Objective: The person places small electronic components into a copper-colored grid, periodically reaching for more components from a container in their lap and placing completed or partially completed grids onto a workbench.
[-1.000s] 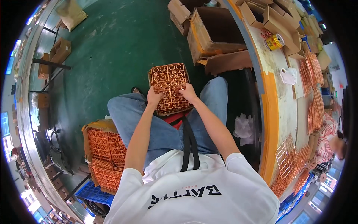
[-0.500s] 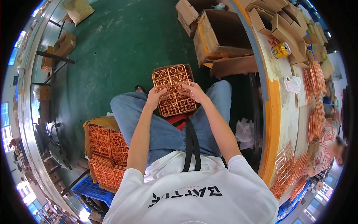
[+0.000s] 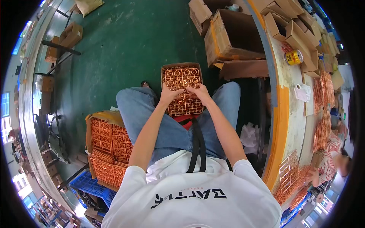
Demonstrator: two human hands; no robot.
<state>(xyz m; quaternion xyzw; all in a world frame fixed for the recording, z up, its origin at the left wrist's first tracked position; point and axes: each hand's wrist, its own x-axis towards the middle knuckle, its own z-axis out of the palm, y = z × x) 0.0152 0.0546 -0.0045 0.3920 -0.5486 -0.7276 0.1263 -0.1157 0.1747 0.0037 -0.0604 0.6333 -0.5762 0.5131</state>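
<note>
A copper-coloured lattice frame with rings [image 3: 182, 75] lies between my hands, over a small cardboard box [image 3: 180, 65] between my knees. My left hand [image 3: 169, 95] grips its left side and my right hand [image 3: 200, 92] the right, thumbs pointing inward on top. The fingers underneath are hidden. Loose copper-coloured rings show in the box around the frame. At my left knee a larger carton [image 3: 89, 133] is filled with stacks of similar ring frames [image 3: 110, 167].
On the right stands a workbench [image 3: 279, 114] bearing open cardboard boxes [image 3: 298, 40], a yellow can [image 3: 293, 57], a white cup-like item [image 3: 302, 92] and copper lattices [image 3: 291, 171]. Another person [image 3: 330, 155] sits beyond it. A large carton [image 3: 234, 38] is ahead; a blue crate [image 3: 89, 186] is behind left.
The frame has tipped flatter and come lower over the box, and both thumbs have moved closer together. The whole view has shifted slightly.
</note>
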